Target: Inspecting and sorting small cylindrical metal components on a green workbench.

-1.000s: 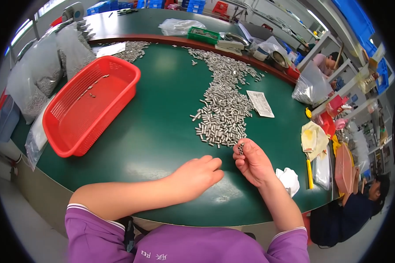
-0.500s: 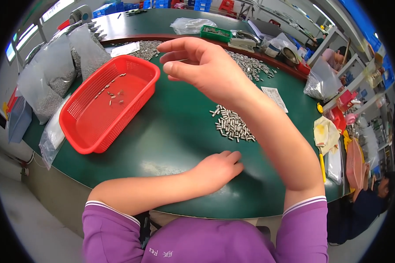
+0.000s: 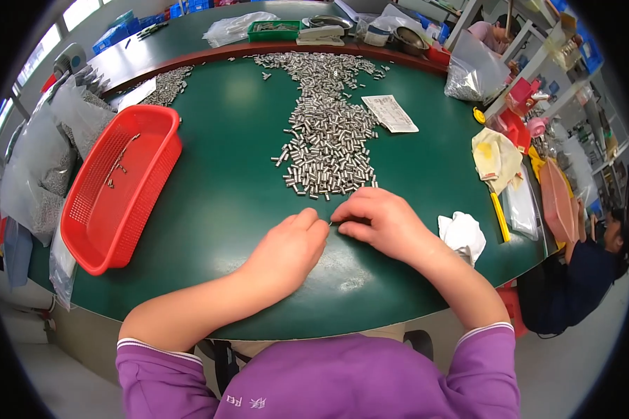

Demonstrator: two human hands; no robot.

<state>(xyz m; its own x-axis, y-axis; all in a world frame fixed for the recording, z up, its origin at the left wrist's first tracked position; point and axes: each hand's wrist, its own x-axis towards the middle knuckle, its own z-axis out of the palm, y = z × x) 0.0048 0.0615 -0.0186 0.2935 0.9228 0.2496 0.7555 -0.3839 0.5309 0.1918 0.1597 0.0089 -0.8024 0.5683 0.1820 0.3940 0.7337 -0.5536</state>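
Observation:
Small silvery metal cylinders [image 3: 330, 133] lie in a long pile down the middle of the green table [image 3: 223, 153]. Just below its near end, my left hand [image 3: 286, 248] has its fingers curled and pressed together. My right hand [image 3: 379, 218] faces it, thumb and forefinger pinched close to the left fingertips. A tiny thing may be between them, but it is too small to make out. On the left stands a red plastic basket [image 3: 147, 202] with perforated sides and a few small pieces on its bottom.
Clear bags [image 3: 38, 174] of metal parts stand beyond the basket. A printed slip [image 3: 391, 114] lies beside the pile, a crumpled white cloth [image 3: 461, 234] near my right forearm. Farther right are a yellow-handled tool [image 3: 500, 218] and a person [image 3: 583, 272]. A green tray [image 3: 273, 31] stands at the back.
My right hand has come down from above the table to beside my left hand, its open fingers now pinched. The view has shifted, showing the whole pile and the basket farther left.

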